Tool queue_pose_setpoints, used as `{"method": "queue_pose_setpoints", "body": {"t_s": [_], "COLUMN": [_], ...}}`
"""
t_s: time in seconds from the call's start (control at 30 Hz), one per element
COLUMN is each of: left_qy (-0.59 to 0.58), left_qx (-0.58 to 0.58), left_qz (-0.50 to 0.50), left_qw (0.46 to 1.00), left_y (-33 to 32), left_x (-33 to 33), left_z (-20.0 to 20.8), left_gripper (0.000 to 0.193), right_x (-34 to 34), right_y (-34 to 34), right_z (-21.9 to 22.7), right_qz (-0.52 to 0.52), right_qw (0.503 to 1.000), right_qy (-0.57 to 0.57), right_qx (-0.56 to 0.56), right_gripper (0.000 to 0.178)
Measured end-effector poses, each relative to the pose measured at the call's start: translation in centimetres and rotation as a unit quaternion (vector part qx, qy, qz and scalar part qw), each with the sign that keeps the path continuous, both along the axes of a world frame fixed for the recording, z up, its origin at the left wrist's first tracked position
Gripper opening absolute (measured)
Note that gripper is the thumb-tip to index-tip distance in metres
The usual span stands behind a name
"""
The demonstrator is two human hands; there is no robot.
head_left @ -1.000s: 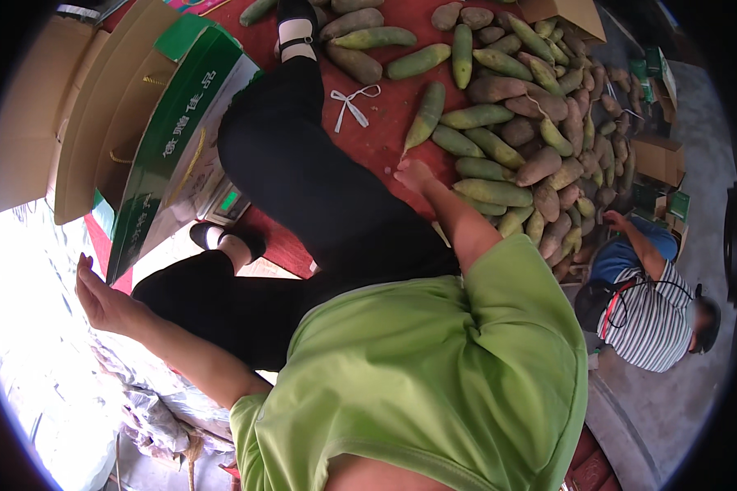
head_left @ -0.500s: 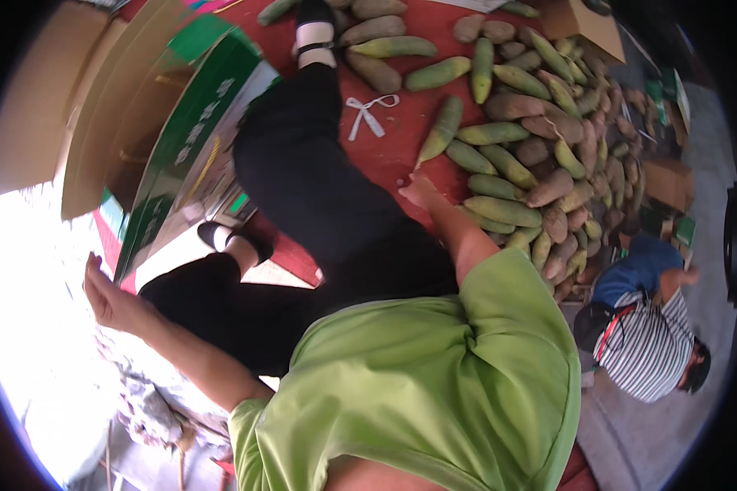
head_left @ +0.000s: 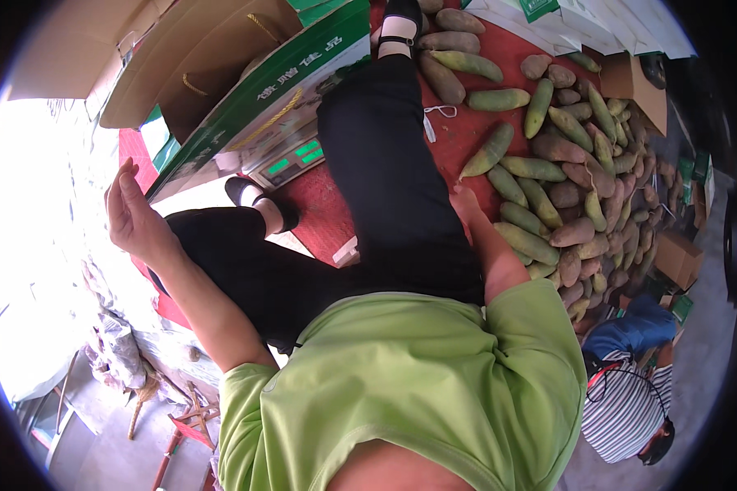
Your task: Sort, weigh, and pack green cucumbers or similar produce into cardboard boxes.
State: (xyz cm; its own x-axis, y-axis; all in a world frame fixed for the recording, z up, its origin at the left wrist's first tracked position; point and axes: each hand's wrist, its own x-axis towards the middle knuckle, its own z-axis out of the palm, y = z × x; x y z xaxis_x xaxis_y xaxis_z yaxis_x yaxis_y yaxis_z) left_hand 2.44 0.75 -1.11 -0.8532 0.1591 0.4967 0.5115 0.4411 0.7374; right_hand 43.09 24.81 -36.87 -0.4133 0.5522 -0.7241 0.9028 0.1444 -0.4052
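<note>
My left hand (head_left: 143, 225) is raised beside the lower corner of a green-and-white carton (head_left: 250, 119) with yellow rope handles. Its fingers are loosely stretched and hold nothing. The carton rests tilted on a digital scale (head_left: 291, 164) with lit green displays. To the right of my leg, my right hand (head_left: 467, 203) has its fingers curled together at the thin tail end of a green radish (head_left: 487, 150). That radish lies at the near edge of a large heap of green radishes and reddish-brown tubers (head_left: 598, 196). The exact grip is partly hidden.
A white tied strip (head_left: 434, 119) lies on the red mat (head_left: 327, 221) near my knee. Brown cartons (head_left: 635, 90) and white boxes (head_left: 598, 24) stand beyond the heap. At lower right a person in a striped shirt (head_left: 622, 409) bends down. A wooden stool (head_left: 190, 417) stands lower left.
The view has shifted, so the carton and heap appear farther right and more of the scale shows. My left hand's fingers point further up; my right hand stays by the same radish's tail.
</note>
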Motion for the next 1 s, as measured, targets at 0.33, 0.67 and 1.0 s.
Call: {"method": "queue_pose_setpoints", "body": {"t_s": [0.33,0.67,1.0], "left_qy": [-0.019,-0.032,-0.078], "left_qx": [0.025,0.042,-0.026], "left_qz": [-0.013,0.001,-0.042], "left_qw": [0.999,0.999,0.996], "left_y": [0.0,0.3,-0.2], "left_x": [0.0,0.0,0.1], "left_z": [0.0,0.2,0.2], "left_gripper": [0.024,0.019,0.015], "right_x": [0.1,0.4,1.0], "right_y": [0.6,3.4,13.2], "right_z": [0.6,2.9,14.9], "right_qz": [0.013,-0.413,-0.557], "right_qw": [0.998,0.878,0.724], "right_qy": [-0.031,0.230,0.398], "right_qx": [0.045,-0.071,0.087], "right_gripper": [0.054,0.020,0.023]}}
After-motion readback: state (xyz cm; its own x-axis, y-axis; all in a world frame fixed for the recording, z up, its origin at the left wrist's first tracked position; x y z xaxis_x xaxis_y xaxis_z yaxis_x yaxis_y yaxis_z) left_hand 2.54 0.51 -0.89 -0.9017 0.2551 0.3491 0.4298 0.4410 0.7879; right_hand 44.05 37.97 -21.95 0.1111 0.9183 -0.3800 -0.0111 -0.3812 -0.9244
